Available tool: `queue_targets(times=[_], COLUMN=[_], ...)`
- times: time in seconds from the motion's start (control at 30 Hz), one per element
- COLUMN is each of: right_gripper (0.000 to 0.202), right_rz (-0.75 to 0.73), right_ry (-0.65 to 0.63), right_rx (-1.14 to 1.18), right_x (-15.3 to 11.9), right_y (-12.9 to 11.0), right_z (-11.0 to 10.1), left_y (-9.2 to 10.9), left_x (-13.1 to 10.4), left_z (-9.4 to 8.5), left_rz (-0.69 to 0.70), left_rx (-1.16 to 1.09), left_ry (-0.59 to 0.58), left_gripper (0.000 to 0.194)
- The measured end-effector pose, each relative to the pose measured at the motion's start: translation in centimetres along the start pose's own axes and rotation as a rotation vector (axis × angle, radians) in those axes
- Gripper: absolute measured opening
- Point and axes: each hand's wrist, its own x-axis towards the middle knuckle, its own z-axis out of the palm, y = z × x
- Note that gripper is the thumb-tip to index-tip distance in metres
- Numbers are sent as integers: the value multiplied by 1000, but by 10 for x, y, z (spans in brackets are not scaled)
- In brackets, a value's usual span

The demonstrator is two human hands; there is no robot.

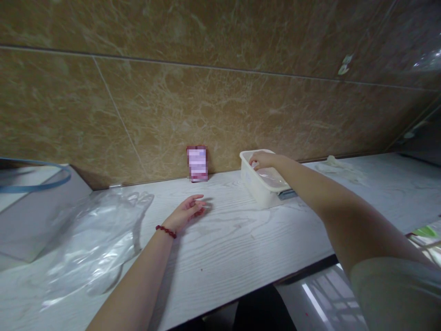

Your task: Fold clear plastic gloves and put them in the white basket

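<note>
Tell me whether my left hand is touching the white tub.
Apart. The head view shows the left hand beside the white tub, with a bare stretch of the pale tabletop between the fingertips and the tub's near wall.

The phone [197, 164] is leaning against the wall [165, 110] at the back of the table [220, 239]. The tub [259, 188] is standing to its right, near the wall, with the right hand [262, 161] reaching inside. The left hand [188, 212] is hovering before the phone. Left of that hand, the plastic bags [99, 234] are lying beside the box [37, 211].
</note>
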Motion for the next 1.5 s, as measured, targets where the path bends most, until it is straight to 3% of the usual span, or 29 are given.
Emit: queue_targets(times=[0.07, 0.13, 0.27, 0.37, 0.5, 0.77, 1.03, 1.17, 1.27, 1.37, 1.5], right_gripper=[42, 37, 27, 44, 59, 56, 42, 31, 24, 18, 16], right_rz=[64, 101, 152, 189, 203, 155, 233, 198, 236, 263, 93], right_ry=[54, 50, -171, -316, -386, -372, -256, -146, 42, 332, 686], right_rx=[-13, 18, 304, 461, 444, 453, 456, 272, 116, 101, 356], right_x=[-5, -13, -27, -32, -31, -30, -44, -58, -70, -83, -87], right_y=[-4, -7, -13, -17, -19, -18, 3, 1, -13, -46, -115], right_z=[-3, -7, -11, -5, 8, 16, -9, -31, -50, -66, -63], left_y=[0, 0, -1, -1, 0, -1, -3, -4, -4, -4, -6], left_x=[0, 0, 0, 0, -1, 0, 1, 1, 1, 0, -3], left_z=[0, 0, 0, 0, 1, -1, -2, -3, -2, 1, 7], left_rz=[-4, -6, -4, 13, 12, 16, 16, 25, 36, 56, 90], left_rx=[0, 4, 11, 17, 34, 28, 26, 12, 26, 86, 231], left_ry=[7, 10, 2, -3, -5, -10, -27, -30, -32, -18, -13], left_gripper=[41, 41, 41, 40, 40, 40, 38, 39, 39, 40, 42])
